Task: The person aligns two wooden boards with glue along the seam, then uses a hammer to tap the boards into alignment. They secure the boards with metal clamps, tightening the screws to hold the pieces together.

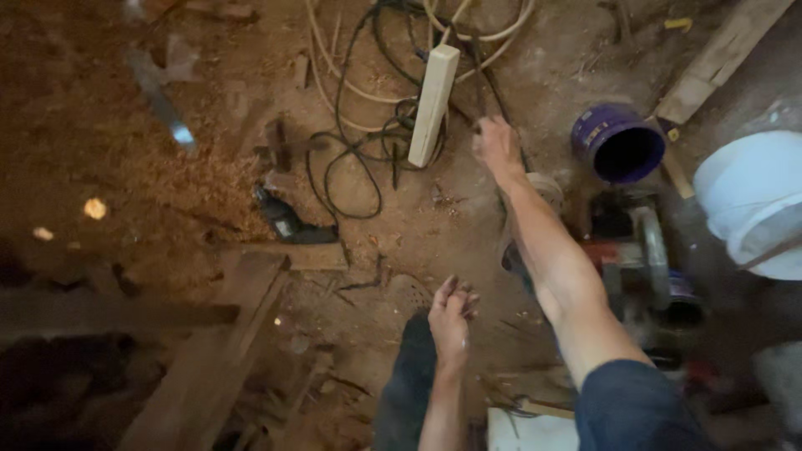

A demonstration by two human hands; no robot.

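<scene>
My right hand (496, 147) reaches far forward over the dirt floor and closes around a black cable (493, 96) just right of a long white power strip (433, 103). A tangle of black and cream cords (361, 125) lies around the strip. My left hand (451, 316) hovers low near my knee, fingers loosely curled, holding nothing that I can see. A circular saw (637, 242) sits under my right forearm.
A purple bucket (618, 142) lies on its side at the right, beside a white bucket (752, 200). A dark power drill (288, 221) rests on the sawdust. Wooden planks (217, 351) lie at lower left and a board (718, 58) at top right.
</scene>
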